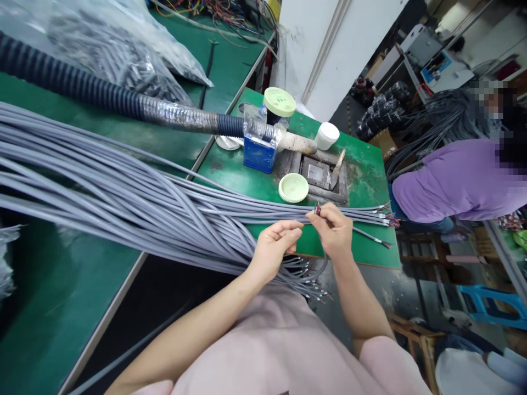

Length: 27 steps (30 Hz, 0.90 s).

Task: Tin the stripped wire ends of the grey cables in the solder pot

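My right hand (336,233) is closed around the end of a grey cable, whose thin coloured wires (318,209) stick up between thumb and fingers. The cable bends down below that hand. Just to its left, my left hand (272,246) is closed with thumb and fingertips together; whether it pinches a wire cannot be made out. Both hands are over a thick bundle of grey cables (135,175) that runs from the left across the green bench. Stripped cable ends (387,219) with reddish wires lie to the right, and more ends (315,288) hang at the bench's front edge.
Beyond the hands, a solder pot (318,173) is set in the bench with a scraper (338,167) on it. A shallow pale-green lid (293,187), a white jar (327,135) and a blue box (258,153) under a ribbed hose (177,115) stand nearby. A person in purple (457,178) is at right.
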Motion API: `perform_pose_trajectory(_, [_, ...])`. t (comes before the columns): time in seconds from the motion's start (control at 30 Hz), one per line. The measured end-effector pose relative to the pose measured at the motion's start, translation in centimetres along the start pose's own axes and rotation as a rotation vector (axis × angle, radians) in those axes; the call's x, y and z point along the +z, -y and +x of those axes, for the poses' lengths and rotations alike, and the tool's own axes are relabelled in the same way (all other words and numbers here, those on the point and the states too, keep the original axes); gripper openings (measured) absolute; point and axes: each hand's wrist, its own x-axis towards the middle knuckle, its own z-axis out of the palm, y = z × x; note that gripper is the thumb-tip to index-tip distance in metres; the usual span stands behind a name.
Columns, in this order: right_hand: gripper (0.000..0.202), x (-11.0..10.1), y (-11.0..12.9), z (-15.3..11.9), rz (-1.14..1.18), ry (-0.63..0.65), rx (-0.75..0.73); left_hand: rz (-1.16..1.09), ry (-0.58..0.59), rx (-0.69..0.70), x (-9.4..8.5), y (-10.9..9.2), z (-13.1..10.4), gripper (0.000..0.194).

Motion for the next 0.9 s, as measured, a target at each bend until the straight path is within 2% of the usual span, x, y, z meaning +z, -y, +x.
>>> perform_pose_trajectory(0.1, [0.017,-0.2,-0.2,2.8,-0.119,0.044,-0.046,0.291,-0.011,0.205,-1.5,-1.6,0.3,0.018])
perform_pose_trajectory(0.2, [0.023,0.2,-0.9,5.6,-0.233,0.101,-0.074,0.564,-0.122,0.487,-3.1,-2.8,0.8,0.012])
perform_pose_trajectory(0.3, [0.026,1.0,-1.9,7.6,-0.357,0.185,-0.083,0.675,-0.217,0.643,-4.2,-3.0,1.5,0.011])
perform_pose_trajectory(0.5, [0.028,2.4,-3.0,9.1,-0.650,0.349,-0.109,0.709,-0.153,0.723,-4.5,-2.5,2.0,0.010])
perform_pose_trajectory(0.63, [0.028,2.7,-3.1,9.2,-0.787,0.409,-0.116,0.711,-0.138,0.731,-4.5,-2.6,1.9,0.010])
perform_pose_trajectory(0.9, [0.028,3.2,-3.1,9.4,-0.868,0.457,-0.111,0.711,-0.132,0.746,-4.4,-2.9,1.9,0.008])
